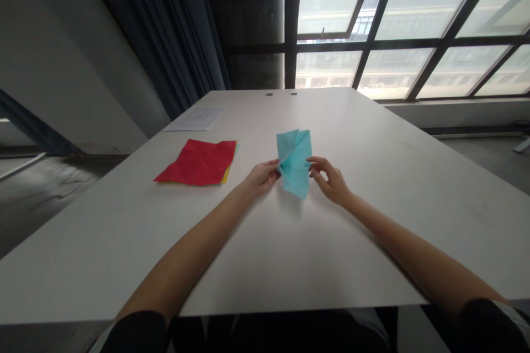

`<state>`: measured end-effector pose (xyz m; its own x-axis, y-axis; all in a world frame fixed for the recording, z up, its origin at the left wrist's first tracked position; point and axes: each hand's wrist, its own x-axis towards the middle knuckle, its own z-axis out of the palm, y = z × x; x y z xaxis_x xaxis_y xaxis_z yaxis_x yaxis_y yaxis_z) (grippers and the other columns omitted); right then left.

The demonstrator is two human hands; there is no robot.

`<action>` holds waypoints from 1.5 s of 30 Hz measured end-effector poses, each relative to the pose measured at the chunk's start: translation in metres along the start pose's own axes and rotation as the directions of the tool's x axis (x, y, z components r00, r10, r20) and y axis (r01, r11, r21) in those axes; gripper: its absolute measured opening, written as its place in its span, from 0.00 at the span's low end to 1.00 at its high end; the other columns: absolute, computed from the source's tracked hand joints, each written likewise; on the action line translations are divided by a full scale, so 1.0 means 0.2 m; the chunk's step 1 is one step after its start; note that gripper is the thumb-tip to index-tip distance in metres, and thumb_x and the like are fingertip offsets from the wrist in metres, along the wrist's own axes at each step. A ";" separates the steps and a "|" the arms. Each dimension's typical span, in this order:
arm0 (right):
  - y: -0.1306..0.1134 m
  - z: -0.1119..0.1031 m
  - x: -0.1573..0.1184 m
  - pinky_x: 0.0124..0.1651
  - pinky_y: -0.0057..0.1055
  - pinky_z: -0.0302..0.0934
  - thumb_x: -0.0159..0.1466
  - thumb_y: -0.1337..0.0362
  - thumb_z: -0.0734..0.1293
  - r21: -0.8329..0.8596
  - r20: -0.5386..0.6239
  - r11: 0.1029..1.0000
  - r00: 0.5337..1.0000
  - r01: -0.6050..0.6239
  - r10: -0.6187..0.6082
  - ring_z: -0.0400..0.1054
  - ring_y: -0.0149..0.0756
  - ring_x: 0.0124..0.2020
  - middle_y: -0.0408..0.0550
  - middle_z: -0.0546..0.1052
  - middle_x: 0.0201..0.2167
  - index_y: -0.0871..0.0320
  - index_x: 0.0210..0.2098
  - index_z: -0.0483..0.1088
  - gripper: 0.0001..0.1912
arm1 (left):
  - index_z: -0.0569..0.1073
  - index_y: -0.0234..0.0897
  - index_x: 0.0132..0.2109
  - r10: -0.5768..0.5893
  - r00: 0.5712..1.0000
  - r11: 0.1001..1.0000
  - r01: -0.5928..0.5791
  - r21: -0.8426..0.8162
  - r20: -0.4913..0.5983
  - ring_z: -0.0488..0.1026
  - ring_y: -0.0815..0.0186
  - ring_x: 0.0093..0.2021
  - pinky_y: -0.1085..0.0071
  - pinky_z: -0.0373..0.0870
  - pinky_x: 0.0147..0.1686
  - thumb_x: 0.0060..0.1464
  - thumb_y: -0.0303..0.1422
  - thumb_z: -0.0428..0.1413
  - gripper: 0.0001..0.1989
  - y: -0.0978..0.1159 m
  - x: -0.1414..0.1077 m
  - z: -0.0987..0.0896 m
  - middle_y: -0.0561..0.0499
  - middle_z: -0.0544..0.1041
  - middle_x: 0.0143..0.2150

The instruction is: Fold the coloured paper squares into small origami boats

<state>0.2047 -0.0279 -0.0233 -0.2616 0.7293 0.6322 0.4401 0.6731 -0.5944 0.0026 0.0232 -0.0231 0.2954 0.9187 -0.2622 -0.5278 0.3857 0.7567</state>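
Dark sleeves (141, 333) are cut off at the bottom corners, and the person's forearms (202, 248) reach from them over the near edge of the white tabletop (256, 264). The left grip (264, 176) is clamped on the left edge of a creased light-blue paper (295, 164), which stands between the two grips. The right grip (331, 183) has fingertips at the paper's right edge; whether they pinch it cannot be told. White surface stretches right of the right grip and beyond both, the side edges well apart from them. Left of the left grip lies a red paper (202, 162), hiding most of a yellow sheet (226, 176) and a pale-blue sheet (237, 150) beneath. Farther beyond that grip, leftward, print on a white page (196, 119) is too small to read.
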 end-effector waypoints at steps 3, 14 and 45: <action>0.00 0.00 0.00 0.37 0.31 0.63 0.60 0.70 0.56 -0.034 0.053 0.998 0.997 0.050 -0.048 0.67 0.30 0.31 0.44 0.72 0.33 0.53 0.48 0.60 0.17 | 0.73 0.26 0.34 0.057 0.994 0.998 -0.060 -0.032 -0.094 0.73 0.70 0.27 0.74 0.73 0.36 0.48 0.17 0.52 0.07 0.00 0.00 0.01 0.47 0.76 0.27; 0.02 0.00 0.00 0.38 0.32 0.64 0.55 0.63 0.65 -0.130 0.095 0.986 0.991 0.101 -0.089 0.69 0.37 0.37 0.50 0.73 0.39 0.55 0.48 0.64 0.20 | 0.73 0.30 0.38 0.019 0.995 0.995 -0.029 0.099 0.101 0.73 0.70 0.30 0.74 0.69 0.35 0.44 0.20 0.58 0.11 -0.03 -0.04 0.01 0.46 0.76 0.32; -0.01 0.01 0.01 0.37 0.32 0.64 0.53 0.64 0.67 -0.111 0.102 0.985 0.988 0.130 -0.118 0.69 0.36 0.35 0.49 0.73 0.36 0.53 0.40 0.70 0.14 | 0.72 0.33 0.33 0.278 0.959 0.959 -0.281 0.045 0.058 0.73 0.66 0.33 0.70 0.69 0.35 0.35 0.28 0.64 0.14 -0.05 -0.02 -0.03 0.50 0.76 0.31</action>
<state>0.2015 -0.0280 -0.0225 -0.3979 0.6532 0.6442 0.4955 0.7440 -0.4483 0.0016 0.0166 -0.0327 0.1826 0.9832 -0.0063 -0.5529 0.1080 0.8262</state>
